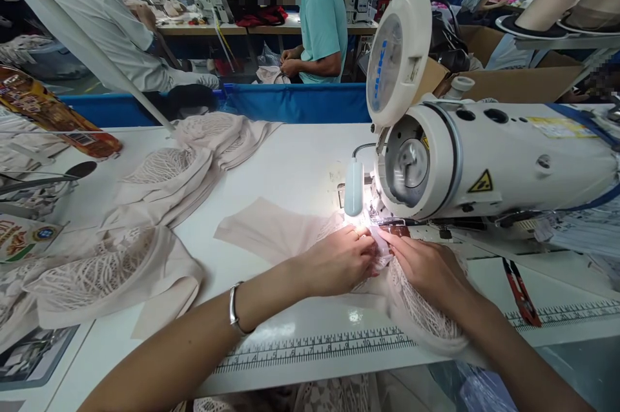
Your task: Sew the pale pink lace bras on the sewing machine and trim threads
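The left hand (343,260) curls its fingers tight, gripping lace fabric (416,312) at the lit needle area; the right hand's (431,270) fingers extend over it, perhaps only pressing: glare leaves me unable to tell. From the hands, the sewing machine (504,160) crowds two o'clock, bare tabletop (329,141) opens toward eleven, its front edge runs at six.

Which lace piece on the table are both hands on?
The lace piece nearest the lamp, under the left hand and right hand; the other pieces lie farther left, away from both hands.
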`<state>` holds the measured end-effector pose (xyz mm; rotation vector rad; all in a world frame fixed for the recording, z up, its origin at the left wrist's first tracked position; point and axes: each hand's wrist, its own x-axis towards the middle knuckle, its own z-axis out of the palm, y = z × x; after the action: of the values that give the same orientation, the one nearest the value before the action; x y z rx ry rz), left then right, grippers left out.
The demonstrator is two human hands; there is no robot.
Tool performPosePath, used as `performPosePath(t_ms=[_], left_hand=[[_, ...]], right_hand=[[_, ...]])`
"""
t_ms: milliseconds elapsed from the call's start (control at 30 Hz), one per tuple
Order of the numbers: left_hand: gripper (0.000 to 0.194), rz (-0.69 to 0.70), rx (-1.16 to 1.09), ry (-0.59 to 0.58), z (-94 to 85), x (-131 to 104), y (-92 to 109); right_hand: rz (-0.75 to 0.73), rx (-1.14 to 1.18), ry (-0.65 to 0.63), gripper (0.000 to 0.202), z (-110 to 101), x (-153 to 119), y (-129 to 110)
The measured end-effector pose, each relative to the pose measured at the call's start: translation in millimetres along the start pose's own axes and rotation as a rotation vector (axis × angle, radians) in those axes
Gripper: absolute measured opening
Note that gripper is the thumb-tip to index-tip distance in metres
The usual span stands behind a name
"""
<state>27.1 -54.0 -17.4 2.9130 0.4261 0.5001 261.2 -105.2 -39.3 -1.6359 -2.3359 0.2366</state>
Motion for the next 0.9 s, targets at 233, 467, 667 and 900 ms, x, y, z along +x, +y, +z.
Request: performPosePath(t_ms=[233, 467, 667, 900], left_hand=[[0.04, 0.024, 0.075, -0.023, -0.3, -1, -3], [0.04, -0.004, 0.079, 0.007, 0.5, -2, -6], [0.043, -0.031, 0.124, -0.029, -2.7, -3, -6], [0.041, -0.073, 0.178, -0.028, -3.6, -5, -5]], right_hand=[[-0.025, -0.026, 0.002, 0.044, 0, 9, -3], [-0.089, -0.09, 0.095, 0.042, -11, 13, -9], [-0.092, -0.068, 0.073, 0.044, -16, 15, -9], [-0.074, -0.095, 0.02, 0.045, -18, 14, -5]])
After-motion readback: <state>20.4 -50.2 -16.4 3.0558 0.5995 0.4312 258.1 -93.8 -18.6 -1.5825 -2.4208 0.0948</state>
